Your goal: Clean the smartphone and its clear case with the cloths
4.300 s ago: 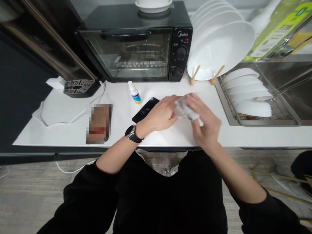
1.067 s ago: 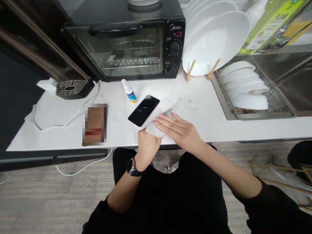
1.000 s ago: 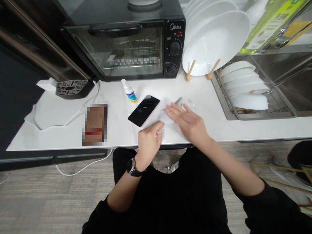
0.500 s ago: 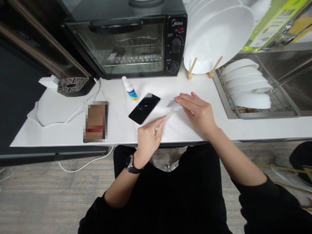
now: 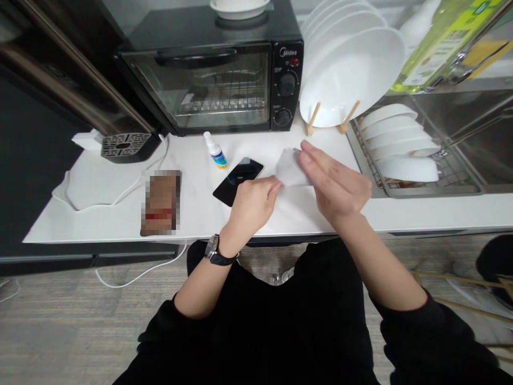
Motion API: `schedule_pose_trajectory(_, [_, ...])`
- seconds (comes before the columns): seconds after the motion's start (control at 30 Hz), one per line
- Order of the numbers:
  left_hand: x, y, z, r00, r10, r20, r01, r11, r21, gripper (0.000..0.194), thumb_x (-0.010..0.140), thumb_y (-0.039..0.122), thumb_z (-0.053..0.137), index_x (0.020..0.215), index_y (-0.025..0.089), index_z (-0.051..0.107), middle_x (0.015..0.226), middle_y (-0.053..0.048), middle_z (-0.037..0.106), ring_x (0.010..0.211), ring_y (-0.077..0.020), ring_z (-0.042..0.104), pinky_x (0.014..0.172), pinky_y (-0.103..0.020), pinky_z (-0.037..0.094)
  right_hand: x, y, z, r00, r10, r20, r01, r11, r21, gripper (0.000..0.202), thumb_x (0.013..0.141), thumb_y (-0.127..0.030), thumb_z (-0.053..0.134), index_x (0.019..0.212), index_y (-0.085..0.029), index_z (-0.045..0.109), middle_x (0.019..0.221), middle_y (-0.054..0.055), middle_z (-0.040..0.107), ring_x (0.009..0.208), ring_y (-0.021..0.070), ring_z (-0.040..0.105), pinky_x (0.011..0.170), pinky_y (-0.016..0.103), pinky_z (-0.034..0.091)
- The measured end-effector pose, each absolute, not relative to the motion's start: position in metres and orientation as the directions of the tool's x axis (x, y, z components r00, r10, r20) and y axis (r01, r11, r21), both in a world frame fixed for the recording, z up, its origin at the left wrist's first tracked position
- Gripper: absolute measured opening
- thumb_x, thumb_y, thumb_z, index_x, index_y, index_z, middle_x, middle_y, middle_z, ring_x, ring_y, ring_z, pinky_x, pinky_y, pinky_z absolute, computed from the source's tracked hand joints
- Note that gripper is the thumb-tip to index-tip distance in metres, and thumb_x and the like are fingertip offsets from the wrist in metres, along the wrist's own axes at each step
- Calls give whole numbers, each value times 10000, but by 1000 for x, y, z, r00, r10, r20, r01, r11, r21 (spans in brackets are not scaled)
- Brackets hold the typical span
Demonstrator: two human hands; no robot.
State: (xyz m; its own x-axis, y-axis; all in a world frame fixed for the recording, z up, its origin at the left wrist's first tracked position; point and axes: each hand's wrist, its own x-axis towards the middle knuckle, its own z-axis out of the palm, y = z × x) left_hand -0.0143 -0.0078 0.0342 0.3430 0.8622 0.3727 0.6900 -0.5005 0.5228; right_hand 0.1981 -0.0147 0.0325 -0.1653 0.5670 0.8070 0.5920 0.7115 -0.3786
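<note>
White counter (image 5: 100,214) is being seen across mid-frame. At center, a white cloth (image 5: 287,169) is being pinched at its lower corner by the left hand (image 5: 250,204) and gripped by the right hand (image 5: 334,182). Behind, left of center, a phone (image 5: 236,179) and spray bottle (image 5: 214,151) are being left lying before the oven (image 5: 216,69).

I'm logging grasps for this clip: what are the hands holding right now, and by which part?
A white cloth: the left hand pinches its lower left edge and the right hand grips its right side, fingers laid over it.
</note>
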Motion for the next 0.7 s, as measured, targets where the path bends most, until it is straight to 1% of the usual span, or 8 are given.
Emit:
schedule_pose_trajectory(0.1, [-12, -8, 23, 328, 815, 478, 554, -576, 601, 271, 1127, 267, 581, 1113, 213, 846, 1059, -53, 887, 943, -207, 843, 867, -282, 614, 192, -13, 24, -114, 389, 914, 636, 736, -234, 565, 1145, -151, 545, 1650, -402, 593, 1490, -20, 781, 1297, 250, 808, 1094, 382, 714])
schedule_pose_trajectory(0.13, [-12, -8, 21, 328, 811, 484, 541, -582, 608, 267, 1123, 252, 581, 1137, 214, 845, 1094, -54, 887, 963, -207, 844, 876, -282, 614, 188, -14, 22, -106, 376, 920, 632, 740, -230, 594, 1145, -134, 528, 1672, -407, 562, 1513, -20, 766, 1332, 254, 790, 1123, 395, 700])
schedule_pose_trajectory(0.23, [-13, -11, 16, 353, 812, 466, 590, -579, 563, 268, 1086, 183, 585, 1041, 198, 849, 1007, -61, 880, 929, -230, 844, 846, -300, 609, 178, -22, 22, -121, 375, 919, 612, 757, -228, 630, 1145, -157, 529, 1712, -429, 490, 1602, -42, 697, 1462, 290, 703, 1237, 506, 633])
schedule_pose_trajectory(0.33, [-16, -13, 14, 347, 802, 486, 600, -589, 542, 290, 1089, 187, 560, 1081, 201, 850, 1008, -58, 878, 941, -234, 843, 865, -315, 625, 178, -23, 23, -149, 408, 901, 614, 752, -239, 635, 1162, -175, 481, 1725, -466, 452, 1600, -65, 699, 1450, 277, 713, 1231, 494, 637])
schedule_pose_trajectory(0.43, [-16, -15, 14, 343, 800, 492, 542, -596, 593, 310, 1122, 223, 542, 1233, 224, 831, 1174, -46, 881, 1065, -212, 846, 982, -305, 641, 181, -19, 17, -139, 434, 890, 654, 715, -246, 604, 1186, -210, 408, 1731, -469, 444, 1578, -45, 722, 1441, 270, 718, 1223, 483, 639])
schedule_pose_trajectory(0.5, [-14, -16, 14, 364, 799, 479, 512, -601, 613, 305, 1117, 201, 544, 1201, 217, 837, 1216, -53, 877, 1120, -214, 846, 1023, -294, 637, 182, -18, 11, -124, 429, 895, 693, 683, -231, 581, 1200, -279, 371, 1751, -459, 405, 1555, -31, 740, 1465, 293, 697, 1236, 531, 621])
schedule_pose_trajectory(0.6, [-12, -21, 16, 347, 799, 492, 469, -602, 646, 281, 1100, 181, 559, 1119, 202, 838, 1233, -73, 874, 1151, -238, 845, 1038, -310, 641, 184, -16, 5, -143, 455, 879, 716, 661, -225, 567, 1205, -333, 330, 1760, -428, 400, 1548, -26, 744, 1483, 314, 679, 1250, 567, 596])
schedule_pose_trajectory(0.7, [-11, -29, 21, 313, 867, 389, 350, -486, 801, 267, 1135, 302, 562, 1176, 212, 811, 1151, -66, 883, 1069, -220, 858, 960, -318, 676, 188, -11, 4, -131, 484, 865, 676, 682, -280, 560, 1194, -308, 340, 1727, -414, 479, 1566, -25, 733, 1448, 302, 713, 1230, 522, 612])
